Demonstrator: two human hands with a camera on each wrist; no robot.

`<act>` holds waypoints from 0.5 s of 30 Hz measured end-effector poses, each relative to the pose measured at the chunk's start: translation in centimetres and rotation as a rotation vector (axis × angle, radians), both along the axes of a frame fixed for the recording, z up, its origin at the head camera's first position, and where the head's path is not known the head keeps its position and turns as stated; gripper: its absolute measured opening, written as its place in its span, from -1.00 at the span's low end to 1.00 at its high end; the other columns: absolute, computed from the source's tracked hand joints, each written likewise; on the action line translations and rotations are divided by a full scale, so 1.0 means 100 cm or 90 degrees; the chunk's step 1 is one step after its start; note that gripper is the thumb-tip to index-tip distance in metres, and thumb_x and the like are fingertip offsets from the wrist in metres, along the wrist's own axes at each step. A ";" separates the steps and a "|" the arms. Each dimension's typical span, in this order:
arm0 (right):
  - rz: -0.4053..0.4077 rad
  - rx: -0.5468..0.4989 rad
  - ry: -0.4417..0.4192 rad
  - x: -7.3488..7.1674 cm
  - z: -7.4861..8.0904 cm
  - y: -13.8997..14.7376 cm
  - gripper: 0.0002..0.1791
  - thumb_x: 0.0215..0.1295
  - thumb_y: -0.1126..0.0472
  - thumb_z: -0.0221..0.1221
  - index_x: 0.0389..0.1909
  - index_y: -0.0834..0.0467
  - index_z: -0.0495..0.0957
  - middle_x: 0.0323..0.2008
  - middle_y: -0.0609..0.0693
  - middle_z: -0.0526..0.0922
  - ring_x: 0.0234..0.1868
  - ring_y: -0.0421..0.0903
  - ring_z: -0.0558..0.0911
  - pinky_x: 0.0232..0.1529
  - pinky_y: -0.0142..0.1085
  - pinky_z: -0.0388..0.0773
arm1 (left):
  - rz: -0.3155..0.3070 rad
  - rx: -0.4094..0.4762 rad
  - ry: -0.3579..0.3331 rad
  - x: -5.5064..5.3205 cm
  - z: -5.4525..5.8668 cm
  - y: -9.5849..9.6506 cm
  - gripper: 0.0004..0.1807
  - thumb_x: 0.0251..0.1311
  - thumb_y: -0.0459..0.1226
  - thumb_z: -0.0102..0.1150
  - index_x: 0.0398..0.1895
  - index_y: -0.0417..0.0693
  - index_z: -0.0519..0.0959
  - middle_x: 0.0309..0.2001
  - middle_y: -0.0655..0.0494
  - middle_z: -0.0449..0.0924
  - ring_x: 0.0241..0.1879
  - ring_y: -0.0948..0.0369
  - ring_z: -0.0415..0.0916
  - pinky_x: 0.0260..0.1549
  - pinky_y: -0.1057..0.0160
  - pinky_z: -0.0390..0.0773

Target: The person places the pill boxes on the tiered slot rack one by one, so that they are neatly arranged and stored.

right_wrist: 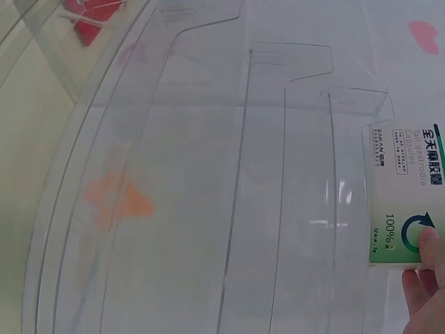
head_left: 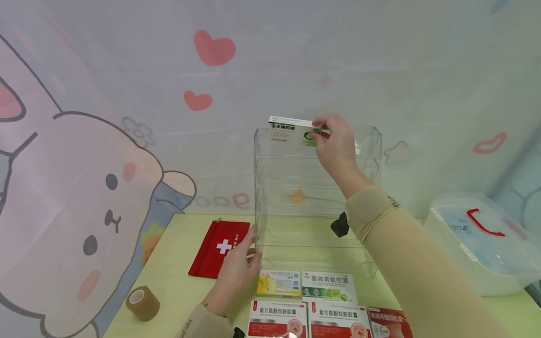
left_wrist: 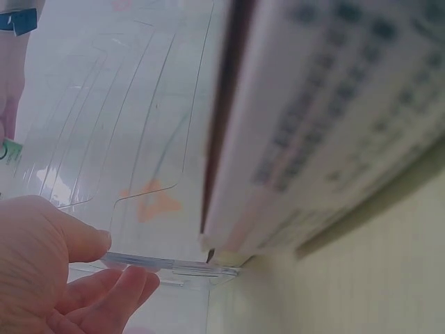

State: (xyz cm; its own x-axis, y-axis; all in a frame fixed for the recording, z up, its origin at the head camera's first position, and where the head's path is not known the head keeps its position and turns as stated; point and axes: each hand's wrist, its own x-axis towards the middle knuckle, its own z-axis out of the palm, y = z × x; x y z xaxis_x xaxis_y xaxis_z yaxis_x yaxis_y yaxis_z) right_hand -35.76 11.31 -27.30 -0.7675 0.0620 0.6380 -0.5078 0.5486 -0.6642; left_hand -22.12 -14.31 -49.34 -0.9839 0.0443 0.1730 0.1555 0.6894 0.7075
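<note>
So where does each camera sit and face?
Head: on the head, facing forward-down at the rack; left hand, right hand, sleeves.
Left wrist: on that wrist, facing the rack; left hand, seemingly part of the right.
Right wrist: on that wrist, facing the rack; right hand.
Head and right wrist share the held box.

Free room above rack [head_left: 304, 202]; medicine boxes [head_left: 327, 287] crowd front foot
</note>
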 end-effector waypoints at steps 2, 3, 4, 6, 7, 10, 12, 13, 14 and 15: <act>0.000 0.006 0.001 -0.002 0.000 -0.001 -0.75 0.49 0.42 0.34 0.12 0.31 0.65 0.20 0.18 0.65 0.28 0.11 0.70 0.32 -0.16 0.77 | 0.001 0.000 0.000 0.000 0.000 0.001 -0.02 0.49 -0.30 0.37 0.81 0.39 0.07 0.51 -0.01 0.60 0.28 -0.03 0.75 0.17 -0.03 0.83; 0.001 0.009 0.001 -0.003 -0.001 -0.001 -0.74 0.49 0.43 0.34 0.13 0.30 0.66 0.21 0.18 0.65 0.28 0.11 0.70 0.32 -0.17 0.76 | 0.001 0.001 -0.001 0.000 0.000 0.002 -0.02 0.49 -0.30 0.36 0.82 0.39 0.07 0.51 -0.01 0.60 0.28 -0.03 0.75 0.17 -0.03 0.83; 0.001 0.013 0.002 -0.004 -0.001 0.000 -0.74 0.49 0.42 0.34 0.13 0.30 0.66 0.21 0.18 0.66 0.28 0.11 0.69 0.33 -0.16 0.76 | 0.001 0.002 -0.002 0.000 0.001 0.002 -0.02 0.49 -0.30 0.36 0.82 0.39 0.07 0.51 -0.01 0.60 0.28 -0.03 0.75 0.17 -0.03 0.83; 0.005 0.021 -0.002 -0.006 -0.002 0.000 -0.74 0.49 0.42 0.34 0.13 0.30 0.66 0.22 0.18 0.67 0.29 0.11 0.69 0.34 -0.16 0.75 | -0.001 0.005 -0.004 0.000 0.001 0.003 -0.02 0.50 -0.30 0.36 0.82 0.40 0.06 0.52 0.00 0.60 0.29 -0.04 0.75 0.17 -0.03 0.83; 0.007 0.024 -0.005 -0.007 -0.003 0.000 -0.74 0.48 0.42 0.34 0.13 0.31 0.67 0.23 0.18 0.68 0.29 0.12 0.69 0.34 -0.15 0.75 | -0.003 0.004 -0.003 0.001 0.001 0.003 -0.01 0.50 -0.30 0.35 0.82 0.39 0.06 0.51 -0.01 0.60 0.29 -0.05 0.75 0.17 -0.04 0.84; 0.009 0.033 -0.018 -0.008 -0.007 0.001 -0.74 0.49 0.41 0.35 0.13 0.31 0.67 0.23 0.19 0.70 0.31 0.12 0.70 0.35 -0.13 0.75 | -0.007 0.003 -0.001 0.002 0.001 0.004 -0.01 0.50 -0.31 0.35 0.82 0.40 0.05 0.51 -0.02 0.60 0.29 -0.05 0.75 0.16 -0.04 0.84; 0.008 0.035 -0.023 -0.009 -0.010 0.001 -0.74 0.49 0.40 0.34 0.13 0.30 0.68 0.24 0.18 0.71 0.31 0.12 0.72 0.35 -0.12 0.75 | -0.009 0.003 0.000 0.002 0.001 0.004 0.00 0.50 -0.31 0.35 0.82 0.43 0.05 0.51 0.00 0.61 0.28 -0.04 0.76 0.15 -0.03 0.84; 0.006 0.036 -0.023 -0.010 -0.012 0.001 -0.74 0.50 0.40 0.34 0.14 0.29 0.68 0.24 0.18 0.71 0.31 0.12 0.73 0.34 -0.12 0.75 | -0.010 0.003 0.004 0.002 0.001 0.004 0.00 0.49 -0.31 0.36 0.82 0.44 0.05 0.50 -0.01 0.61 0.27 -0.04 0.76 0.15 -0.02 0.84; 0.005 0.037 -0.024 -0.010 -0.013 0.002 -0.74 0.50 0.39 0.34 0.14 0.29 0.68 0.24 0.18 0.71 0.32 0.12 0.73 0.35 -0.11 0.75 | -0.009 0.004 0.005 0.001 0.001 0.004 0.00 0.49 -0.31 0.36 0.81 0.45 0.05 0.50 0.00 0.61 0.27 -0.03 0.76 0.15 -0.02 0.85; 0.005 0.036 -0.023 -0.010 -0.014 0.002 -0.75 0.51 0.39 0.34 0.14 0.28 0.68 0.25 0.18 0.72 0.32 0.12 0.73 0.35 -0.11 0.75 | -0.008 0.004 0.006 0.001 0.001 0.004 0.00 0.49 -0.30 0.36 0.81 0.45 0.05 0.50 0.00 0.61 0.27 -0.03 0.76 0.15 -0.02 0.84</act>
